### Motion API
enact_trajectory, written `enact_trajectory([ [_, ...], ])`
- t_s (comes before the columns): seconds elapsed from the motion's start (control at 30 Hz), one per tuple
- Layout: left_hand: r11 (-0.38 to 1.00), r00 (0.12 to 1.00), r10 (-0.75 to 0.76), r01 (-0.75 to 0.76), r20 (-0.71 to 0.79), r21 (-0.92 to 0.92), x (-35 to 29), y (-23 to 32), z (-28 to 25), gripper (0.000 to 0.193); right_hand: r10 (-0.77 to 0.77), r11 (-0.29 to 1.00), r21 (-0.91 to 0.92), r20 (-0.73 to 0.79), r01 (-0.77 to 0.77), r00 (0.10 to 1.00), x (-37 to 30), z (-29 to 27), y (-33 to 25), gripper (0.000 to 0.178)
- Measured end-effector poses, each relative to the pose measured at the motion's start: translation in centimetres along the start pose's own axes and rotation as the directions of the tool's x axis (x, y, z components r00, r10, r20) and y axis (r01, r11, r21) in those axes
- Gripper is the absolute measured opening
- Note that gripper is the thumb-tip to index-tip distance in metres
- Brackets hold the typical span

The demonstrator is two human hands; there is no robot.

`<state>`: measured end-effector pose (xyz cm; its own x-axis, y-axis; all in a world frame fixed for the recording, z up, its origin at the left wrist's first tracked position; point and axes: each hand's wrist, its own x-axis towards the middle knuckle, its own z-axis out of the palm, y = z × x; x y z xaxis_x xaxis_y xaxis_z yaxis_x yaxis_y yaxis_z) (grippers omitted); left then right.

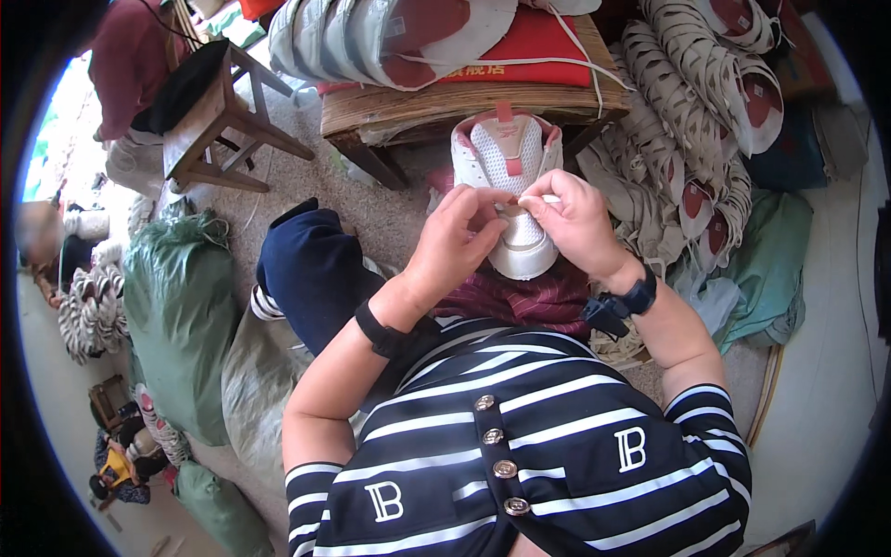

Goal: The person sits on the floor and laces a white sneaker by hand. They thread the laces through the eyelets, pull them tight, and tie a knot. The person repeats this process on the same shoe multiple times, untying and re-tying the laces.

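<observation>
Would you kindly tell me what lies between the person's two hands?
In the head view, the white shoe lies between the left hand and the right hand; both hands pinch at its laced front.

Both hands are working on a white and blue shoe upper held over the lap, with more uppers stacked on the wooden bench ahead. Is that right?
Not quite: the shoe upper is white and pink, not blue, as the head view shows. The rest holds: the left hand and right hand both work on it over the lap, with more uppers on the wooden bench ahead.
</observation>
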<state>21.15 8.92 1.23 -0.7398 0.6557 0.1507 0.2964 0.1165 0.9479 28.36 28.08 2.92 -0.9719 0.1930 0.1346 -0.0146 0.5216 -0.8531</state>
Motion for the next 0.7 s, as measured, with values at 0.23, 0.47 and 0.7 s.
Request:
enact_trajectory([
  [0.23,1.0,0.999,-0.03,0.03,-0.026,-0.006,0.4,-0.7,0.5,0.024,0.034,0.995,0.092,0.074,-0.041,0.997,0.0,0.0,-0.3,0.012],
  [0.47,0.997,0.998,-0.064,0.064,-0.019,0.03,0.6,0.3,0.6,0.022,0.012,0.996,-0.093,0.055,-0.007,0.998,-0.5,-1.4,-0.2,0.015],
  [0.7,0.993,0.993,-0.108,0.11,-0.05,0.049,0.4,0.3,1.1,0.021,-0.111,0.983,-0.137,0.082,0.122,0.99,0.9,-0.4,-0.3,0.013],
])
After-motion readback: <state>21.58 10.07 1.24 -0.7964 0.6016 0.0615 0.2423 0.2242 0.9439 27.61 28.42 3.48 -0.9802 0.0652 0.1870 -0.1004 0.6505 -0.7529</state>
